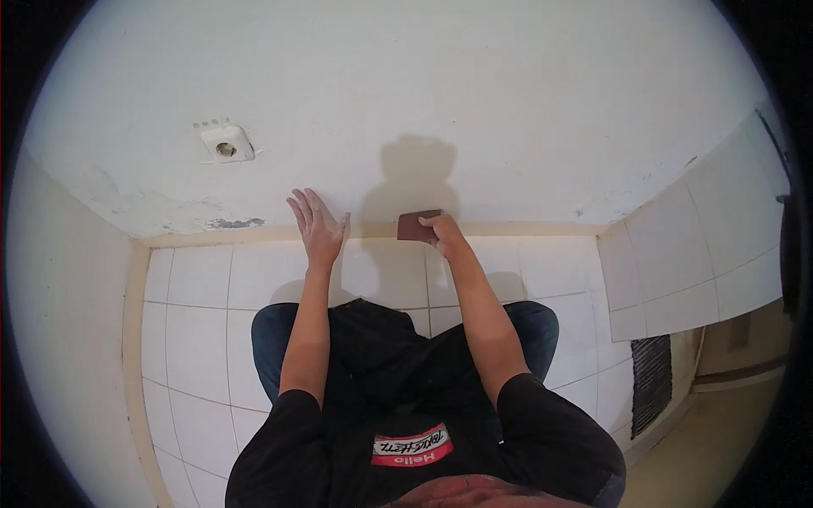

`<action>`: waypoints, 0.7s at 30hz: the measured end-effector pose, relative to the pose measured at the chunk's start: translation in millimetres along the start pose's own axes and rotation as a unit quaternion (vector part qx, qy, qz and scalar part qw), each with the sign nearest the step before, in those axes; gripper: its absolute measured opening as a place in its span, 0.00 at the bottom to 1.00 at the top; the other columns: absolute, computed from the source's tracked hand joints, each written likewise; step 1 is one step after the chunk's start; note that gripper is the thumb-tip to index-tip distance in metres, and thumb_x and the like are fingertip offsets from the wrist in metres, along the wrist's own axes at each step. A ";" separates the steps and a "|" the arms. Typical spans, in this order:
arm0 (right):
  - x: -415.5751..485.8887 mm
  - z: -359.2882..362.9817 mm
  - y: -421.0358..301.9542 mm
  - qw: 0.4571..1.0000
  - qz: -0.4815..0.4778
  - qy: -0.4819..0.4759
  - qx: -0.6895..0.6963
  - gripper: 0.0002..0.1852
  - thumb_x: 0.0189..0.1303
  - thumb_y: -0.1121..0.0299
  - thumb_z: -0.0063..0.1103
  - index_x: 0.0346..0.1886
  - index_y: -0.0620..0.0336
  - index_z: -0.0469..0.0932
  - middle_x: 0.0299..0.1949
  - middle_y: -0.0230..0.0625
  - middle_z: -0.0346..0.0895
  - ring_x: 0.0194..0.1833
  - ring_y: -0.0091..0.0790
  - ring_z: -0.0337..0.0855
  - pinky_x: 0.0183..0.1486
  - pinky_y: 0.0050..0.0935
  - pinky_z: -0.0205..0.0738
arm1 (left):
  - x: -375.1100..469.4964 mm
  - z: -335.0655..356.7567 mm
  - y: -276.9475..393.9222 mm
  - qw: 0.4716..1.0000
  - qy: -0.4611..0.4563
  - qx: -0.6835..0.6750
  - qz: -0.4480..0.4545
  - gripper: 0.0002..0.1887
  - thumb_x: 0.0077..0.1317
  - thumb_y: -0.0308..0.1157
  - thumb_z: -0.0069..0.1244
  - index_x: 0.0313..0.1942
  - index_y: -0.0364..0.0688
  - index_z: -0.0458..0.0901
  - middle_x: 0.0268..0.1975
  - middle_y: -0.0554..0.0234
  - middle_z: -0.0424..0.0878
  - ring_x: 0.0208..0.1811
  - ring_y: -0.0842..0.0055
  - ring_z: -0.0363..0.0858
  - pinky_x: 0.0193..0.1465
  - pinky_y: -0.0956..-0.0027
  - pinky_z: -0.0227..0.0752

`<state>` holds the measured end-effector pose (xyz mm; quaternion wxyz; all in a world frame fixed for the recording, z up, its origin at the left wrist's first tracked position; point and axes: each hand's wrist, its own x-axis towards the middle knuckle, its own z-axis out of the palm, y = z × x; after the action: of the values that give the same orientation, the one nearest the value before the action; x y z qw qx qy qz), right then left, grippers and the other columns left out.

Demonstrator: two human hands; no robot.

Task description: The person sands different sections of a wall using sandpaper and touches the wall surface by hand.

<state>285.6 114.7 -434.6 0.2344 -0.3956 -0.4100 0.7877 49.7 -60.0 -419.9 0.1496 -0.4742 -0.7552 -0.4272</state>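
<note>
My right hand [446,233] grips a reddish-brown sheet of sandpaper [414,227], thumb on its near face. The sheet is at the foot of a white painted wall [540,114], level with the cream skirting strip [508,229]; whether it touches the wall I cannot tell. To the left, my left hand [321,230] is raised with fingers spread and nothing in it. Its fingertips are at or very near the wall, and pale dust shows on them. Dark peeling patches of paint [236,223] mark the wall's lower left.
A white wall socket [227,145] sits up and left of my left hand. White floor tiles [197,336] lie under my bent knees. A side wall [70,305] rises on the left, a tiled partition [673,254] on the right. Behind it lies a dark ribbed mat [651,384].
</note>
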 end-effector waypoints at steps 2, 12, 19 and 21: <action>-2.8 1.5 -4.4 0.997 -0.057 0.045 -0.014 0.21 0.64 0.76 0.62 0.60 0.65 0.73 0.54 0.41 0.81 0.51 0.39 0.85 0.54 0.43 0.84 | 1.2 1.2 1.2 1.000 -0.001 -0.002 0.000 0.55 0.62 0.46 0.65 0.79 0.36 0.45 0.81 0.35 0.37 0.82 0.37 0.31 0.81 0.44 0.41; -25.1 11.0 -16.5 0.997 0.057 -0.044 0.013 0.20 0.65 0.77 0.59 0.61 0.67 0.74 0.55 0.46 0.81 0.55 0.45 0.85 0.59 0.47 0.83 | -0.3 -3.1 -3.0 1.000 0.004 0.008 -0.004 0.55 0.61 0.45 0.66 0.78 0.34 0.46 0.81 0.33 0.38 0.82 0.37 0.31 0.81 0.44 0.41; -18.8 12.3 -9.2 0.999 0.031 0.022 0.025 0.20 0.65 0.79 0.57 0.60 0.69 0.74 0.54 0.46 0.81 0.53 0.45 0.86 0.57 0.45 0.84 | 1.0 -2.0 3.3 1.000 0.004 -0.008 -0.001 0.55 0.61 0.45 0.66 0.78 0.34 0.47 0.81 0.33 0.38 0.82 0.37 0.31 0.81 0.44 0.41; -31.0 26.4 -18.5 0.999 0.007 0.048 0.022 0.19 0.64 0.80 0.57 0.59 0.69 0.75 0.51 0.47 0.82 0.51 0.45 0.87 0.53 0.44 0.86 | -0.8 -4.2 -1.3 1.000 0.002 -0.005 -0.005 0.55 0.61 0.45 0.66 0.78 0.34 0.46 0.81 0.33 0.38 0.82 0.37 0.31 0.81 0.44 0.40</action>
<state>282.8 91.4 -396.6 0.2566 -0.4311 -0.3782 0.7780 48.3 -64.0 -418.7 0.1464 -0.4707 -0.7549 -0.4325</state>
